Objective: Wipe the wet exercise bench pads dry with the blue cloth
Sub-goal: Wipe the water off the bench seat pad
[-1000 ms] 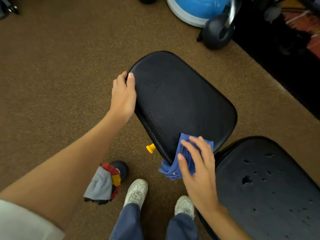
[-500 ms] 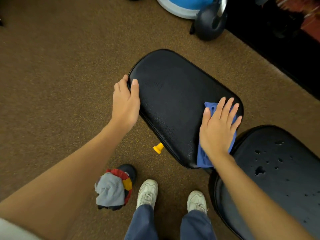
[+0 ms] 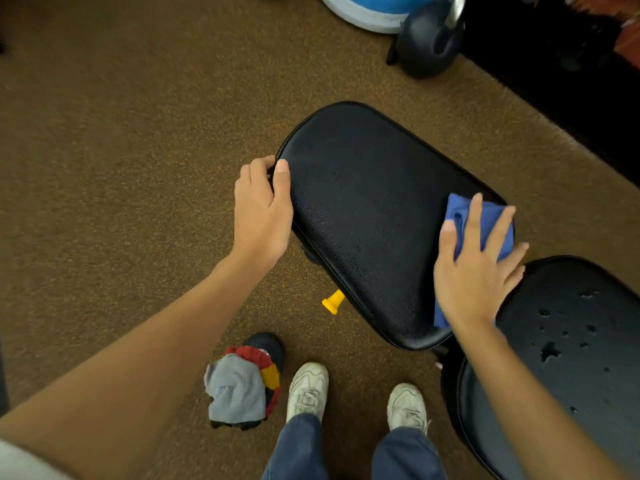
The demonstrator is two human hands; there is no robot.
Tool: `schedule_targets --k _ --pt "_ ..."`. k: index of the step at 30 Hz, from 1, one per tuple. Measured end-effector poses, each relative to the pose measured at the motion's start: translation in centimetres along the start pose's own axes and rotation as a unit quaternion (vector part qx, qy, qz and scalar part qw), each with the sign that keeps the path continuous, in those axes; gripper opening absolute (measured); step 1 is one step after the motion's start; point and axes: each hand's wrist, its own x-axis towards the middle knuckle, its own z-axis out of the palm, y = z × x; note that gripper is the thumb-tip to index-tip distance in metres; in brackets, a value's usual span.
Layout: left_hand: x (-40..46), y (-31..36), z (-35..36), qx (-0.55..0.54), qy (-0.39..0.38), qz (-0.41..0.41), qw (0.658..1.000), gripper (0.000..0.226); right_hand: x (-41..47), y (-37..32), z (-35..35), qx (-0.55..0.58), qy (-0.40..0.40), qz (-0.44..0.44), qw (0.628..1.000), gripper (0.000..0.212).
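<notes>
A black bench pad fills the middle of the view, its surface faintly speckled with wet. My left hand grips its left edge, thumb on top and fingers curled under the rim. My right hand lies flat with spread fingers on the blue cloth, pressing it onto the pad's right end. A second black pad at the lower right carries several water drops and small puddles.
Brown carpet surrounds the bench. A yellow knob sticks out under the middle pad. A grey and red rag lies on the floor by my white shoes. A dark kettlebell and a blue balance ball stand beyond.
My right hand has slid the blue cloth from the pad's near edge across to its right end. My left hand has kept its grip on the left edge.
</notes>
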Motion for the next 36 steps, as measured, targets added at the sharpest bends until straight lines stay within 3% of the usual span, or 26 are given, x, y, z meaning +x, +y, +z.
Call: schedule_targets --k 5,9,15,19,23,25,27,32,36 --pt "0.3 -0.3 0.1 0.002 0.018 0.003 1.0 0.028 -5.6 -0.5 0.8 -0.043 0.004 -0.18 0.983 0.055" --pt "0.8 -0.2 0.3 -0.002 0.032 -0.002 0.999 0.024 -6.4 -1.4 1.0 -0.071 -0.029 -0.339 0.938 0.05" --pt "1.4 -0.2 0.6 0.001 0.058 -0.002 0.998 0.032 1.6 -5.7 0.2 -0.111 -0.037 -0.515 0.849 0.047" --pt "1.7 -0.4 0.5 -0.003 0.059 -0.011 0.998 0.034 8.2 -9.2 0.1 -0.071 -0.025 -0.453 0.888 0.046" --pt "1.9 -0.2 0.3 -0.018 0.053 -0.015 0.998 0.045 11.9 -12.6 0.2 0.013 -0.036 -0.293 0.955 0.047" --pt "1.9 -0.1 0.2 -0.024 0.055 -0.018 0.998 0.047 11.2 -13.9 0.4 0.028 -0.02 -0.247 0.968 0.047" --pt "2.0 -0.1 0.0 -0.031 0.061 -0.017 0.998 0.049 8.9 -14.2 0.7 0.009 -0.006 -0.272 0.962 0.049" --pt "2.3 -0.4 0.0 -0.063 0.083 -0.039 0.994 0.053 1.3 -12.8 1.4 -0.063 -0.01 -0.458 0.886 0.051" --pt "2.4 -0.5 -0.1 -0.112 0.093 -0.077 0.986 0.057 1.0 -10.6 1.2 -0.076 -0.055 -0.632 0.769 0.046"
